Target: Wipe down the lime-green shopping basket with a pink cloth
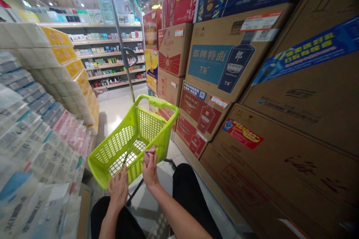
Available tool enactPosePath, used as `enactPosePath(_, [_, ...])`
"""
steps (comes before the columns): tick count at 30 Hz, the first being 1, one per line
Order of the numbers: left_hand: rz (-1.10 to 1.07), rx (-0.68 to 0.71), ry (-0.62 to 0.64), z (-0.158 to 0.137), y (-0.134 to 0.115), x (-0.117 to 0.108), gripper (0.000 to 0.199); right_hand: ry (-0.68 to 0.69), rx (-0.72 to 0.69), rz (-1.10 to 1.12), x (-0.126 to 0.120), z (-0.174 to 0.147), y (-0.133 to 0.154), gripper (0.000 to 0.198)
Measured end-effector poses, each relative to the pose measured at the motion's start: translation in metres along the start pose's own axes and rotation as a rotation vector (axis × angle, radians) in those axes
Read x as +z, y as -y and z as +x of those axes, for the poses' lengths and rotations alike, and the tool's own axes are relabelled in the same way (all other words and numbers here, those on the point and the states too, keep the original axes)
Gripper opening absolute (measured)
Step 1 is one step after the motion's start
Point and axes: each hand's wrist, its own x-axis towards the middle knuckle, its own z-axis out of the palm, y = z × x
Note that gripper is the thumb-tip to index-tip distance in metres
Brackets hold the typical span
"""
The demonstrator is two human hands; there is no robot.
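A lime-green shopping cart (110, 157) with a slotted basket stands in front of my knees, turned at an angle. My left hand (119, 186) is at the basket's near side, its fingers closed over the rim; the undersides of the fingers are hidden. My right hand (150, 170) pinches a small, folded pinkish cloth (149, 154) against the same side, farther right. A thin dark line shows in the basket near my left fingertips, and I cannot tell what it is. The cart's handle (158, 101) is at its far right end.
Stacked cartons (213, 63) wall the right side. Packaged tissue (47, 67) and other wrapped packs (42, 145) are piled on the left. Ahead stands a glass panel with a metal-edged door handle (130, 56), with stocked shelves (112, 54) behind it. My black-clad knees flank the cart.
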Motion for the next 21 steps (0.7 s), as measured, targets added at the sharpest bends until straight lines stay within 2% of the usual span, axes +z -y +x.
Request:
enactPosePath(4, [0.022, -0.007, -0.052, -0.002, -0.001, 0.000, 0.052, 0.015, -0.013, 0.012, 0.007, -0.002, 0.002, 0.047])
enactPosePath(6, [0.023, 0.001, -0.081, -0.004, -0.002, 0.001, 0.051, 0.094, -0.019, -0.018, 0.009, -0.013, -0.008, 0.052])
enactPosePath(9, [-0.031, 0.004, -0.058, -0.003, 0.003, -0.004, 0.051, 0.216, -0.029, -0.021, 0.004, -0.022, -0.014, 0.059])
enactPosePath(11, [-0.058, -0.035, -0.055, 0.001, 0.011, -0.011, 0.051, 0.210, -0.039, 0.006, 0.000, -0.018, -0.005, 0.056])
enactPosePath(15, [-0.029, -0.113, -0.099, 0.009, 0.029, -0.023, 0.055, 0.103, -0.035, 0.031, -0.002, -0.011, 0.014, 0.053])
enactPosePath(18, [0.019, -0.127, -0.078, 0.009, 0.036, -0.019, 0.055, 0.155, -0.065, 0.029, 0.002, -0.022, 0.009, 0.051])
enactPosePath(21, [0.097, -0.110, -0.126, 0.004, 0.036, -0.012, 0.053, 0.202, -0.079, 0.038, 0.002, -0.031, 0.005, 0.050])
